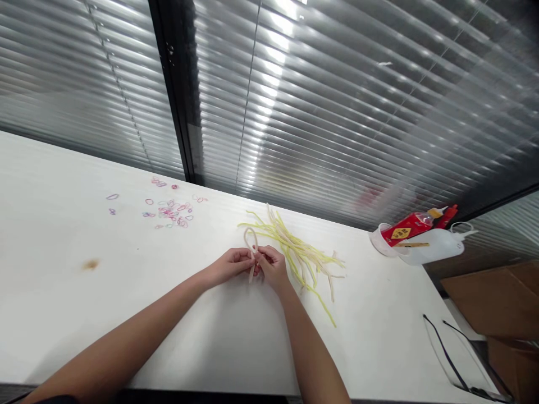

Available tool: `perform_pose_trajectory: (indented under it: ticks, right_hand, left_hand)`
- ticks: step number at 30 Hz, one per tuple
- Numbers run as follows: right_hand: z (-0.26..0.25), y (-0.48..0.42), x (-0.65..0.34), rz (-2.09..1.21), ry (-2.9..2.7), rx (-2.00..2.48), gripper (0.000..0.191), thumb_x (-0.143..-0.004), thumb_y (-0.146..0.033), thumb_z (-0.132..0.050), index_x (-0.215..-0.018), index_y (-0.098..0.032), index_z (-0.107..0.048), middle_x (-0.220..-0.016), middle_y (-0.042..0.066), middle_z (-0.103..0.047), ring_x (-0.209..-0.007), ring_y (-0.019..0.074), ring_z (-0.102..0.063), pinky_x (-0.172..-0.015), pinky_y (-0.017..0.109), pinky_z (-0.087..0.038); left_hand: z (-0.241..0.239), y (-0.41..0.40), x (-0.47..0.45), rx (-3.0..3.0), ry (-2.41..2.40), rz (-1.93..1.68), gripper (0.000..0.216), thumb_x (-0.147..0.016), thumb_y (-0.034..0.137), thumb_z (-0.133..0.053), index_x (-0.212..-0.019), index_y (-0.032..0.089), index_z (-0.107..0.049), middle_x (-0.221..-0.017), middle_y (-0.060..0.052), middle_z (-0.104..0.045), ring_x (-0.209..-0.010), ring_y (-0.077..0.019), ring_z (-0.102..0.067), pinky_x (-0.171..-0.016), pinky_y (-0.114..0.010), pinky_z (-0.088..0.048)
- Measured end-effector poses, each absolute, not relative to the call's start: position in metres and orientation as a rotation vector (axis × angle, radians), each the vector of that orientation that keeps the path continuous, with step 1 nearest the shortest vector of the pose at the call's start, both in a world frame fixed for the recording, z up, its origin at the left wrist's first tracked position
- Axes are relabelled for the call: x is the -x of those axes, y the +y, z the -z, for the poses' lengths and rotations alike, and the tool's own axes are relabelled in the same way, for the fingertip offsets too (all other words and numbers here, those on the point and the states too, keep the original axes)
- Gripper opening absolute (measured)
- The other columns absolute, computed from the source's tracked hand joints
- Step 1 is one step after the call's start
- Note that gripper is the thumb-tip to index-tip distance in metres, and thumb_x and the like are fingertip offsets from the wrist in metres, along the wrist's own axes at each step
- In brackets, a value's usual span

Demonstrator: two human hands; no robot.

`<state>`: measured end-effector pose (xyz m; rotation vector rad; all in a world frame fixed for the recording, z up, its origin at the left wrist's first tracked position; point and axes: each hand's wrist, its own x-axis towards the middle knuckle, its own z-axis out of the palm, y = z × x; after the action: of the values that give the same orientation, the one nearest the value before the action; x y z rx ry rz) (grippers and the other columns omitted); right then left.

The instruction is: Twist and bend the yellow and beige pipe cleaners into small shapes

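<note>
Together, left hand [234, 262] and right hand [273, 267] clamp fingers [249, 262] on a looped strand [245, 239] (a pale one). Yellow strands [297, 246] lie nearby.

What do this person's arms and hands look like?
Both the left hand and right hand are ungloved, with no watch or bracelet visible. The forearms are bare; dark fabric, perhaps a sleeve, shows at the lower-left picture edge.

**Cream, yellow, pink**

We see a cream loop [245, 238] between our left hand [233, 262] and right hand [273, 268], yellow and cream strands [293, 244] beyond the right, pink and purple bands [169, 213] beyond the left, white surface [181, 348] beneath.
</note>
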<state>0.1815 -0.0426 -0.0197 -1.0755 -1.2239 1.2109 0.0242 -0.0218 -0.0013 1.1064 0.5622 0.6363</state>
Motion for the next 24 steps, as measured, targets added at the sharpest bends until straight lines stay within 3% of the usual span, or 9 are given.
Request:
perform_pose_trajectory:
  ticks: [4, 9, 16, 24]
  right_hand:
    - [0.0238, -0.0423, -0.1803, -1.23, -1.139, 1.104, 0.026, -0.078, -0.038, -0.063, -0.096, -0.019, -0.066, -0.069, 0.001, -0.062, -0.055, 0.0112, -0.056, -0.054, 0.025, -0.048]
    - [0.0179, -0.0437, -0.1806, -1.184, -1.199, 1.177, 0.024, -0.075, -0.039, -0.065, -0.086, -0.018, -0.064, -0.059, -0.002, -0.059, -0.048, 0.0089, -0.048, -0.049, 0.022, -0.042]
    - [0.0174, -0.0448, -0.1817, -1.183, -1.245, 1.157, 0.022, -0.072, -0.035, -0.068, -0.085, -0.019, -0.063, -0.06, -0.003, -0.054, -0.051, 0.0091, -0.047, -0.05, 0.021, -0.04]
    - [0.0212, -0.0426, -0.1797, -1.204, -1.212, 1.17, 0.021, -0.074, -0.035, -0.066, -0.083, -0.017, -0.066, -0.068, 0.0, -0.061, -0.058, 0.0112, -0.053, -0.055, 0.023, -0.044]
  left_hand:
    - [0.002, -0.0212, -0.025, -0.947, 0.649, -0.812, 0.021, -0.078, 0.036, -0.064, -0.081, 0.015, -0.063, -0.084, -0.009, -0.07, -0.084, -0.0208, -0.066, -0.086, -0.036, -0.047]
    - [0.0049, -0.0205, -0.0252, -0.796, 0.774, -0.981, 0.024, -0.078, 0.037, -0.065, -0.082, 0.015, -0.058, -0.092, -0.009, -0.07, -0.082, -0.0178, -0.067, -0.087, -0.034, -0.048]
    - [0.0022, -0.0224, -0.0286, -0.685, 0.834, -1.092, 0.028, -0.074, 0.036, -0.069, -0.086, 0.016, -0.054, -0.093, -0.009, -0.071, -0.087, -0.0191, -0.068, -0.09, -0.037, -0.048]
    - [0.0048, -0.0226, -0.0286, -0.702, 0.816, -1.094, 0.03, -0.074, 0.036, -0.07, -0.087, 0.016, -0.052, -0.091, -0.01, -0.072, -0.086, -0.0202, -0.069, -0.092, -0.04, -0.047]
